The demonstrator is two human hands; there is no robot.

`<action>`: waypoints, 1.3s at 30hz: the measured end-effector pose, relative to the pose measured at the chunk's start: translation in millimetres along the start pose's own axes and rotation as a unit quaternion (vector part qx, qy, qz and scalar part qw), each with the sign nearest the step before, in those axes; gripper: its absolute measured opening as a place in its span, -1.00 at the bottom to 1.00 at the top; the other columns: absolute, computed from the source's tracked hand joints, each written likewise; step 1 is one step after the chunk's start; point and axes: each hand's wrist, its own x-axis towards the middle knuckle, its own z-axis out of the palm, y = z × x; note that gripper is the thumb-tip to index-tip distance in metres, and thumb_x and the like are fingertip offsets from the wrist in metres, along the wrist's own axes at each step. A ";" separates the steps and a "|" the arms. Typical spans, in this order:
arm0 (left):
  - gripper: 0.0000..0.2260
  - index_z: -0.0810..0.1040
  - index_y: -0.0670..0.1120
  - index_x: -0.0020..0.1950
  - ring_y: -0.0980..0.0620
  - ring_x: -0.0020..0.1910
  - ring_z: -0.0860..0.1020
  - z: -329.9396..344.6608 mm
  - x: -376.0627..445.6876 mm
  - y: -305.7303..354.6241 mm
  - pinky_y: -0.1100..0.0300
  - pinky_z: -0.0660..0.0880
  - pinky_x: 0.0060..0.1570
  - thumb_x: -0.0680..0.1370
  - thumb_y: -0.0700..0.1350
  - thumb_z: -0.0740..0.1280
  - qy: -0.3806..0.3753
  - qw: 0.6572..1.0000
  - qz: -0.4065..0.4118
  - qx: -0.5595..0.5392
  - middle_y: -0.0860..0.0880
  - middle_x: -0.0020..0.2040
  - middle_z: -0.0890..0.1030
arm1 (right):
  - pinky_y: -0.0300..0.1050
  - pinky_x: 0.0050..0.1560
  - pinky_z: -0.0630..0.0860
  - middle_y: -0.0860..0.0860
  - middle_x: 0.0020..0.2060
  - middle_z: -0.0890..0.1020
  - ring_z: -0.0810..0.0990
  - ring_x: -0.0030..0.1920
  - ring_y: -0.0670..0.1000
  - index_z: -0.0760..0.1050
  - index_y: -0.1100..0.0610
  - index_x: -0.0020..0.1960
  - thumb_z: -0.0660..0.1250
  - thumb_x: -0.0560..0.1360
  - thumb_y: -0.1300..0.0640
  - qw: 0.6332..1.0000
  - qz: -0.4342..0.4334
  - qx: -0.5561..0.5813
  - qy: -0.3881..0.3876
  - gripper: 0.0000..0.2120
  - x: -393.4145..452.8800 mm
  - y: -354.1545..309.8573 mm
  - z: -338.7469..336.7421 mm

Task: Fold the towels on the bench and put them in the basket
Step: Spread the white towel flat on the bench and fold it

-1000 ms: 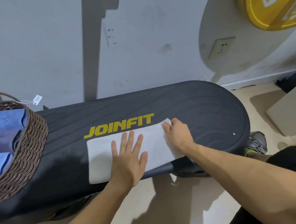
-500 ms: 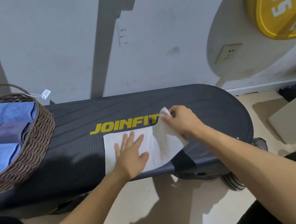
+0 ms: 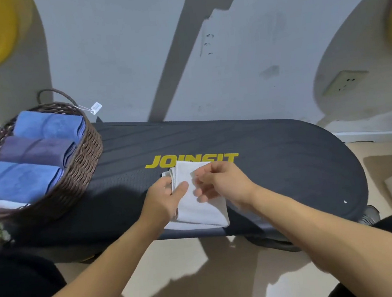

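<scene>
the white cloth towel (image 3: 197, 203), folded into a narrow stack, lay on the near edge of the black padded worktop (image 3: 288, 162), its far corner covering part of the yellow lettering. the left hand (image 3: 163, 200) gripped the towel's left edge, thumb on top and fingers tucked under the layers. the right hand (image 3: 220, 182) hovered over the right half with its fingers loosely curled; blur made it impossible to tell whether they pinched the cloth or only touched it.

the step in hand looked like the last fold or the squaring-up before the lift. to do it well, the left grip needed to keep every layer pinched together, since the folded edges at the far left corner already looked slightly fanned. the right hand would best press flat and smooth toward the fold, then slide under the far side so the stack came up supported at both ends and did not sag open.

the brown woven wicker basket (image 3: 80, 165) stood at the left end of the worktop, well apart from the towel, holding two blue rolled towels (image 3: 16, 179) and a purple rolled towel (image 3: 33, 151), with something white showing at its near edge. space there looked tight, so the towel would likely need a compact fold.
</scene>
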 end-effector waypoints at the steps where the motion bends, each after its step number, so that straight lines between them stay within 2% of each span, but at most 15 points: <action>1: -0.93 0.56 -0.04 -0.11 0.19 -0.38 0.59 -2.9 5.0 -3.6 0.39 0.43 -0.43 0.57 -0.11 0.39 0.002 1.000 0.003 0.022 0.13 -0.31 0.67 | -0.08 -0.18 0.63 0.08 -0.22 0.65 0.62 -0.32 0.00 0.60 0.20 -0.02 0.26 0.57 0.28 0.994 -0.029 -0.095 0.047 -0.87 2.9 3.4 -5.5; 4: -0.97 0.54 -0.03 -0.02 0.06 -0.23 0.62 -11.5 16.2 -11.7 0.39 0.46 -0.41 0.57 -0.14 0.37 0.006 0.996 -0.001 0.093 0.07 -0.20 0.67 | -0.24 -0.04 0.51 -0.10 -0.16 0.65 0.60 -0.13 -0.08 0.65 0.07 0.02 0.36 0.49 0.18 0.928 -0.112 -0.342 0.095 -0.85 7.5 16.0 -17.1; 6: -0.92 0.52 -0.10 0.06 -0.12 -0.14 0.60 -15.4 20.1 -15.1 0.21 0.51 -0.27 0.59 -0.13 0.32 0.009 0.990 0.005 0.142 -0.10 -0.10 0.65 | -0.22 0.10 0.44 -0.08 -0.04 0.55 0.49 0.07 -0.01 0.61 0.01 0.15 0.44 0.43 0.08 0.904 -0.115 -0.407 0.064 -0.71 9.5 29.7 -18.4; 8: -0.86 0.47 -0.14 0.13 -0.17 -0.11 0.59 -16.5 21.8 -16.7 0.01 0.52 -0.15 0.62 -0.11 0.28 0.001 0.981 -0.002 0.196 -0.15 -0.07 0.62 | -0.14 0.23 0.41 -0.04 0.16 0.38 0.31 0.22 0.02 0.53 -0.06 0.26 0.46 0.40 -0.06 0.881 -0.117 -0.457 0.048 -0.56 10.6 47.0 -14.9; 10: -0.83 0.42 -0.12 0.14 -0.07 -0.19 0.57 -16.1 20.0 -15.6 0.08 0.48 -0.27 0.63 -0.06 0.25 0.000 0.964 -0.003 0.267 -0.08 -0.12 0.59 | -0.06 0.30 0.40 -0.03 0.30 0.24 0.21 0.31 0.04 0.46 -0.10 0.30 0.44 0.41 -0.13 0.863 -0.131 -0.485 0.056 -0.51 11.2 61.6 -9.6; 14: -0.75 0.36 -0.07 0.05 -0.05 -0.20 0.56 -17.8 10.2 -7.1 0.09 0.40 -0.29 0.59 0.09 0.29 0.007 0.901 0.001 0.433 -0.06 -0.12 0.59 | -0.11 0.21 0.45 -0.05 0.30 0.16 0.22 0.34 0.02 0.47 -0.05 0.23 0.49 0.38 -0.08 0.892 -0.111 -0.433 0.068 -0.54 17.0 66.9 -8.6; 17: -0.58 0.40 -0.09 -0.05 -0.08 -0.19 0.58 -24.6 2.1 -6.7 0.10 0.40 -0.26 0.49 0.28 0.32 -0.032 0.848 -0.051 0.527 -0.04 -0.17 0.59 | -0.19 0.07 0.43 -0.04 0.18 0.26 0.45 0.14 0.02 0.40 0.00 0.10 0.58 0.29 -0.05 0.926 -0.058 -0.359 0.099 -0.49 18.6 61.1 -10.3; 19: -0.53 0.44 -0.10 -0.17 -0.01 -0.34 0.55 -28.1 -0.9 -9.2 0.14 0.40 -0.34 0.44 0.32 0.37 -0.060 0.861 -0.086 0.498 -0.02 -0.30 0.57 | -0.14 -0.04 0.43 -0.02 0.11 0.37 0.49 0.00 0.02 0.29 0.03 0.10 0.61 0.24 -0.08 0.932 -0.002 -0.341 0.122 -0.37 19.2 56.9 -9.1; 22: -0.54 0.42 -0.11 -0.28 0.01 -0.38 0.45 -28.3 -2.3 -12.4 0.15 0.30 -0.39 0.41 0.27 0.44 -0.058 0.883 -0.095 0.456 0.00 -0.36 0.49 | -0.04 -0.06 0.54 0.02 0.08 0.52 0.55 0.04 0.05 0.30 0.14 0.18 0.63 0.23 -0.06 0.943 0.091 -0.303 0.104 -0.28 21.7 51.4 -9.2; 26: -0.56 0.33 -0.10 -0.36 0.00 -0.44 0.33 -24.8 -2.9 -16.5 0.16 0.24 -0.40 0.44 0.16 0.44 -0.062 0.908 -0.117 0.397 0.00 -0.44 0.38 | 0.12 -0.02 0.66 0.09 0.01 0.68 0.68 -0.01 0.12 0.57 0.21 0.11 0.64 0.25 0.08 0.966 0.140 -0.211 0.050 -0.50 19.5 48.8 -14.4; 28: -0.59 0.34 -0.10 -0.36 0.00 -0.45 0.37 -23.1 -1.5 -16.2 0.17 0.29 -0.38 0.51 0.11 0.40 -0.073 0.923 -0.121 0.359 -0.01 -0.44 0.43 | 0.11 -0.06 0.68 0.08 -0.04 0.71 0.70 -0.04 0.12 0.63 0.20 0.05 0.63 0.26 0.17 0.976 0.144 -0.159 0.026 -0.60 15.4 49.7 -17.8; 32: -0.71 0.53 -0.19 -0.26 -0.07 -0.39 0.52 -23.3 6.4 -7.5 0.10 0.51 -0.23 0.55 -0.03 0.41 -0.073 0.984 -0.148 0.066 -0.17 -0.34 0.60 | 0.02 -0.12 0.68 0.06 -0.06 0.74 0.73 -0.07 0.08 0.63 0.23 0.07 0.60 0.30 0.30 0.989 0.145 -0.006 0.000 -0.64 3.5 51.0 -27.7; 35: -0.74 0.52 -0.20 0.00 -0.11 -0.17 0.61 -18.9 12.9 -7.9 0.02 0.61 -0.22 0.47 -0.10 0.50 0.010 0.996 -0.090 -0.011 -0.18 -0.10 0.62 | 0.05 -0.01 0.66 0.12 -0.02 0.73 0.72 -0.03 0.11 0.61 0.26 0.11 0.57 0.35 0.29 0.984 0.157 0.086 -0.005 -0.65 -7.4 59.2 -28.7; 37: -0.66 0.45 -0.17 0.10 -0.15 -0.06 0.60 -14.9 15.7 -13.9 -0.05 0.61 -0.09 0.45 -0.13 0.52 0.058 0.996 -0.057 0.026 -0.15 -0.06 0.59 | -0.05 -0.15 0.66 0.11 -0.16 0.71 0.72 -0.15 0.08 0.58 0.26 0.05 0.54 0.43 0.14 0.975 0.208 0.041 -0.069 -0.72 -17.8 58.6 -30.4; 39: -0.63 0.43 -0.18 0.15 -0.15 -0.02 0.58 -16.6 17.7 -16.4 -0.01 0.53 0.01 0.46 -0.13 0.50 0.122 0.983 -0.002 0.138 -0.11 -0.05 0.59 | -0.12 -0.29 0.60 0.07 -0.37 0.56 0.62 -0.34 0.06 0.53 0.17 -0.13 0.46 0.50 -0.01 0.946 0.238 -0.134 -0.175 -0.75 -24.9 48.3 -37.6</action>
